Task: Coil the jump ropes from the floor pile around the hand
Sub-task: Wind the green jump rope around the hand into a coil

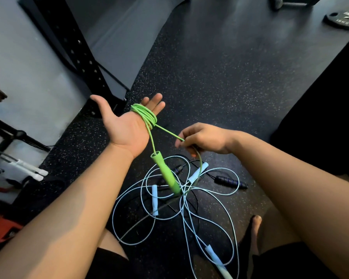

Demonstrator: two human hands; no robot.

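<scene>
Several loops of green jump rope (147, 115) wrap the flat, straight-fingered left hand (127, 125) at centre frame; the right hand (201, 139) pinches its cord (handle (166, 174) dangling over the floor pile (175, 200)).

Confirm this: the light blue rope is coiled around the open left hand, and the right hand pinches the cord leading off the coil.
Not quite. The head view shows the green rope coiled around the open left hand; the light blue ropes lie on the floor. The right hand does pinch the cord leading off the coil.
</scene>
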